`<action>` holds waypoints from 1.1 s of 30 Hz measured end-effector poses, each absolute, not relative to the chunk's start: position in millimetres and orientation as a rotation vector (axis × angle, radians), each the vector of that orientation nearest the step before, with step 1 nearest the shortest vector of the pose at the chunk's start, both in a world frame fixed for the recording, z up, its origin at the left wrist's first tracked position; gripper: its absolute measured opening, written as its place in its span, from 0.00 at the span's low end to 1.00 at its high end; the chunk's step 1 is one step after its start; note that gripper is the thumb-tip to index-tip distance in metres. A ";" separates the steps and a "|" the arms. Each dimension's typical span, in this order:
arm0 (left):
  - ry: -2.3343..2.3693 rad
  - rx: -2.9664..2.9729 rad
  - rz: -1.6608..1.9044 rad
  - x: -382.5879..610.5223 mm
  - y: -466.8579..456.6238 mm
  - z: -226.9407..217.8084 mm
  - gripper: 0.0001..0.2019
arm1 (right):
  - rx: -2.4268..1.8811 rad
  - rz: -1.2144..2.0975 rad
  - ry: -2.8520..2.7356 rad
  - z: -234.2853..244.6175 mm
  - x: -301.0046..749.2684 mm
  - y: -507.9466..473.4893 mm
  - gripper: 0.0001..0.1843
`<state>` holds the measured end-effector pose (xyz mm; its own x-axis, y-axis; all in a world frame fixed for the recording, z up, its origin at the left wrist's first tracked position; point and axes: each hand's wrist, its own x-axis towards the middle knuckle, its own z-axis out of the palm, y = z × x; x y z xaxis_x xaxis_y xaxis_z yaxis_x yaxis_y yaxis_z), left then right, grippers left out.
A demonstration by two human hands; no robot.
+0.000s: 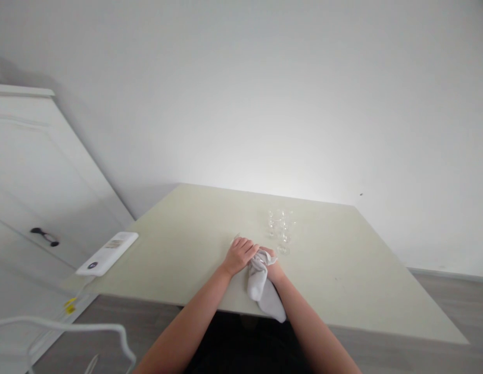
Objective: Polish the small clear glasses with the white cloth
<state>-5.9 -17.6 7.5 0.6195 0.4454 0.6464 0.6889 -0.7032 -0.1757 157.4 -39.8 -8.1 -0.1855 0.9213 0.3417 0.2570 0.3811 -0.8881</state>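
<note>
My left hand (240,253) and my right hand (273,266) meet near the front middle of the pale table (179,244). Both are closed around a white cloth (260,285), which hangs down from them over the table's front edge. Something small seems wrapped inside the cloth, but I cannot make it out. Just beyond my hands stand a few clear glasses (281,226), close together and upright, a short way from my fingers.
A white power bank or remote-like device (108,253) lies at the table's left edge, with a white cable (70,326) trailing below. A white cabinet (35,176) with a dark handle stands at the left. A bare wall is behind.
</note>
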 end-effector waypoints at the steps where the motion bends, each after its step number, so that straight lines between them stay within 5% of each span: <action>1: -0.901 -2.431 -0.815 -5.9 -17.6 6.9 0.08 | -1.051 0.861 -1.678 -7.3 157.5 -40.4 0.13; 33: -0.959 -2.519 -0.928 -4.1 -12.3 6.0 0.08 | -0.966 0.995 -1.630 -4.4 156.9 -41.1 0.11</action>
<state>-4.1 -12.3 6.0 0.5710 0.4884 0.6598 0.6753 -0.7365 -0.0392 156.9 -41.1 -4.4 -0.2254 0.9207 0.3186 0.1380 0.3538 -0.9251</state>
